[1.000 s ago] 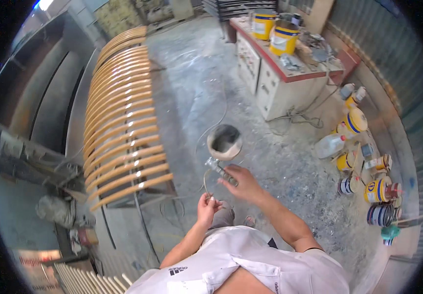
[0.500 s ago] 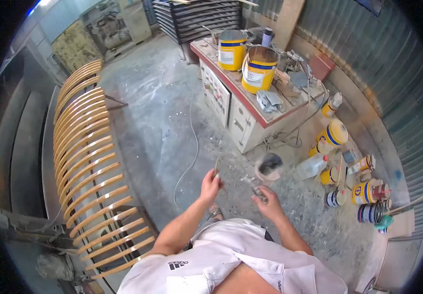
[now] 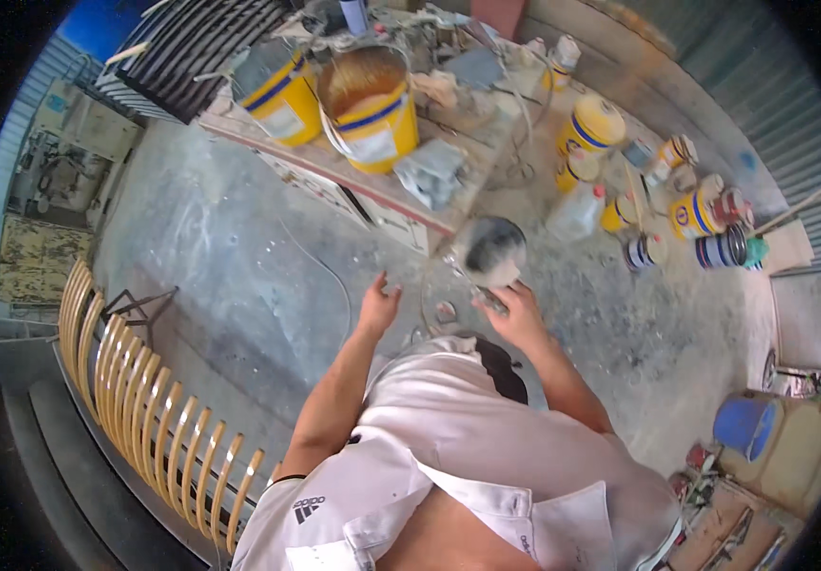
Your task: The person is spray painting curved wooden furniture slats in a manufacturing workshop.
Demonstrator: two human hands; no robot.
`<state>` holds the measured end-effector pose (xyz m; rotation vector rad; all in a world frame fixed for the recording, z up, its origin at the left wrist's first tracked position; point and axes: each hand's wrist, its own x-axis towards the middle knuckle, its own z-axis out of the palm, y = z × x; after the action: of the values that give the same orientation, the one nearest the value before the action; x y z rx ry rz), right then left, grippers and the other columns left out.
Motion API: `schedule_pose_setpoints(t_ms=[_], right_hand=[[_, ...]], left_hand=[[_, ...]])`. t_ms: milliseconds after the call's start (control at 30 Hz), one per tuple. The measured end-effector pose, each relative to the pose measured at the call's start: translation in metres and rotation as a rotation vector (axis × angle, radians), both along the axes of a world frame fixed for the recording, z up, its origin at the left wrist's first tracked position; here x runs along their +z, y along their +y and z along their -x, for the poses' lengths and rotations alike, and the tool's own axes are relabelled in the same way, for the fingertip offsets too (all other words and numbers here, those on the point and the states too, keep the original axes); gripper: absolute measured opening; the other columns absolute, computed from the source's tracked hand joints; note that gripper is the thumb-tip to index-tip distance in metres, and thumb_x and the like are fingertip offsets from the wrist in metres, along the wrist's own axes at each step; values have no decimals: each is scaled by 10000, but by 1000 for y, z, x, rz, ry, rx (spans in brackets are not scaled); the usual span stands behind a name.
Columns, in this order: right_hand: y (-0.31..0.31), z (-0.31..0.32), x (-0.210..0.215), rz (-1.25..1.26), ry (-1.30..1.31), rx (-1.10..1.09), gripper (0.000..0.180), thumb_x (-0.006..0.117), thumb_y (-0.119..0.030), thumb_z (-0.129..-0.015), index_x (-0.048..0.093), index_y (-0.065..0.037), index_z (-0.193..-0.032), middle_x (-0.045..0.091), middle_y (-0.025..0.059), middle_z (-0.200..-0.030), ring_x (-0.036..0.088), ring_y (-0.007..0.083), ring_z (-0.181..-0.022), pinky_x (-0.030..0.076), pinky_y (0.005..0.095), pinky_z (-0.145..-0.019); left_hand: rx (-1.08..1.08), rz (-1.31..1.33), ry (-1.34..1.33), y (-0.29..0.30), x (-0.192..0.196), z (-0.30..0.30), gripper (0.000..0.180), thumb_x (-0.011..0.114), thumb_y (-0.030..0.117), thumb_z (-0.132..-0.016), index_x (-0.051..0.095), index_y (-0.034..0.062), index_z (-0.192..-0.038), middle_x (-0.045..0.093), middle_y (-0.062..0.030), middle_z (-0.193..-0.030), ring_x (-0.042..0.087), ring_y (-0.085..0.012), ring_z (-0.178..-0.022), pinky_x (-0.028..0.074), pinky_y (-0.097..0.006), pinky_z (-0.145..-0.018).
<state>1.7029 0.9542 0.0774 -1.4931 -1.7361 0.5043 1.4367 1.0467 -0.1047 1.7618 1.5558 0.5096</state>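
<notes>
In my right hand (image 3: 517, 316) is a spray gun (image 3: 492, 303), its handle gripped by my curled fingers. A round, open-topped cup (image 3: 496, 249) with a dark inside and pale residue sits at the gun's front end, near the bench corner. To the left, my left hand (image 3: 379, 305) hangs over the floor with thumb and forefinger apart, holding nothing. A thin hose (image 3: 423, 290) runs down between my hands, apart from the left fingers. Where it joins the gun is hidden.
A cluttered bench (image 3: 463, 195) ahead bears yellow buckets (image 3: 372, 124) and a grey rag (image 3: 430, 173). Cans and a clear jug (image 3: 577, 214) stand on the floor at right. Curved wooden slats (image 3: 158, 409) line the left; another hose (image 3: 339, 281) crosses the floor (image 3: 239, 219).
My view has swung to the right, and the bench appears closer. My left fingers, closed on the thin hose before, are now off it. The spray gun remains in my right hand.
</notes>
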Motion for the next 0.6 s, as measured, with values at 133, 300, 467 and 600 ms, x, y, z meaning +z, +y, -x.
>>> schedule_pose_setpoints(t_ms=[133, 300, 467, 600], right_hand=[[4, 2, -26, 189, 73, -110, 286, 724, -163, -811, 643, 9, -1024, 644, 180, -969, 626, 365, -894, 500, 406, -763], [24, 32, -29, 203, 239, -243, 296, 709, -168, -825, 618, 40, -1016, 645, 195, -970, 633, 378, -882, 497, 400, -764], [52, 84, -23, 215, 286, -379, 331, 729, -150, -797, 624, 35, -1050, 647, 203, -991, 638, 375, -908, 501, 395, -789], [82, 136, -16, 406, 347, -574, 330, 722, -142, -807, 626, 34, -1068, 638, 221, -1058, 631, 380, -970, 497, 383, -846]], left_hand=[[353, -85, -430, 116, 113, 29, 381, 594, 245, -931, 575, -6, -1218, 659, -134, -1002, 614, -192, -872, 491, -324, -812], [-22, -687, -120, 298, 281, 9, 280, 569, 232, -921, 626, 10, -1080, 662, -193, -967, 651, -308, -854, 505, -382, -764], [-673, -650, 365, 451, 320, -45, 321, 543, 255, -934, 628, 34, -1151, 671, -189, -930, 653, -361, -837, 524, -403, -758], [-1096, 65, 398, 492, 323, -86, 341, 501, 291, -976, 614, 52, -1192, 690, -95, -882, 674, -209, -752, 569, -358, -638]])
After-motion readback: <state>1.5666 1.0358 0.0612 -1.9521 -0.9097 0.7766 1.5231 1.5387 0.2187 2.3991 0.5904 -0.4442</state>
